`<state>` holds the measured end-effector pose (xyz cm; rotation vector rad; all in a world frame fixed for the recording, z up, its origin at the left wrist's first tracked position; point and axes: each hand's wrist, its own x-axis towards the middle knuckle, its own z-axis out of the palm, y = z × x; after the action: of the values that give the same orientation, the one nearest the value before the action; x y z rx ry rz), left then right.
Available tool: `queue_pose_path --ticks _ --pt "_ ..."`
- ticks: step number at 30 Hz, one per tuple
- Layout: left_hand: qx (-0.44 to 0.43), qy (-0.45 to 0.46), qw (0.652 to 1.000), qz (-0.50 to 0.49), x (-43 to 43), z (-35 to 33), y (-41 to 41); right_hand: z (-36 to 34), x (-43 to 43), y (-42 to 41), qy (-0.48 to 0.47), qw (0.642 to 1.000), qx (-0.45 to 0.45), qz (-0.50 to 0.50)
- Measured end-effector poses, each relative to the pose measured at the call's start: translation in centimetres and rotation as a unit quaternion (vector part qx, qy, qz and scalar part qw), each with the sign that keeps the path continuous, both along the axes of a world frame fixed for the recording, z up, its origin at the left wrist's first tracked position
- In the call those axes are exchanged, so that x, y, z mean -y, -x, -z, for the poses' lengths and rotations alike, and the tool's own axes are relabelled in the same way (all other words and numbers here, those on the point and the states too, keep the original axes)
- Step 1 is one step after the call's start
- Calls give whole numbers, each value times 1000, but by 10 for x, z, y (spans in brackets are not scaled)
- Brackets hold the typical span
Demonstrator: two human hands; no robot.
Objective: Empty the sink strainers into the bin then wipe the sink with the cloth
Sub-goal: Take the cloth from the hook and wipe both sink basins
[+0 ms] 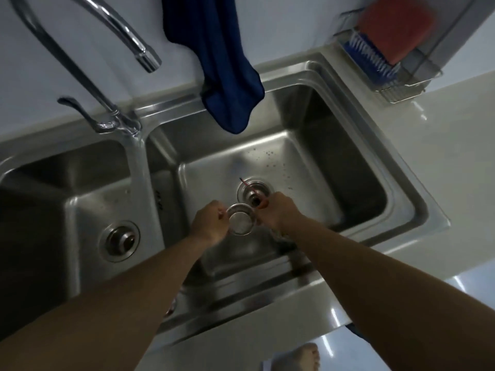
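Observation:
A small round metal strainer [241, 222] is lifted just above the floor of the right basin [334, 156]. My left hand [207, 223] grips its left rim with curled fingers. My right hand [278, 210] is curled at the strainer's right side and pinches a thin red stick [250, 188], which lies across the open drain hole [254, 194] behind the strainer. A second strainer [119, 241] sits in the drain of the left basin [53, 196]. On the wall above the sink's back edge hangs a dark blue cloth [214, 62]. No bin is in view.
A curved chrome tap [80, 36] arches over the divider between the basins. A wire rack [388, 65] at the back right holds a blue brush and a red sponge. A pale counter [442, 156] runs right of the sink. A bare foot [308, 357] shows below.

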<state>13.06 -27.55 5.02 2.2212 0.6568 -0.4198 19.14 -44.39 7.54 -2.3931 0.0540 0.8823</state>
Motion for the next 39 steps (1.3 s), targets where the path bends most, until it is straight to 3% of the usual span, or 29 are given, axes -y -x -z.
queue_pose_path --ticks 8,16,23,29,33,39 --pt "-84 -25 995 40 -8 47 10 43 -14 4 92 992 -36 -74" --pt "-125 -29 988 89 -10 57 13 57 -15 6 93 987 -75 -111" --pt "-87 -79 973 197 -10 40 5 38 -4 -9 47 996 -54 -53" --pt "27 -168 955 245 18 20 -12 27 33 -26 91 996 18 17" --pt "49 -99 962 249 51 22 -25 31 58 -30 128 992 17 -4" --pt "-34 -29 971 236 83 43 -29 40 71 -28 151 988 -6 -29"
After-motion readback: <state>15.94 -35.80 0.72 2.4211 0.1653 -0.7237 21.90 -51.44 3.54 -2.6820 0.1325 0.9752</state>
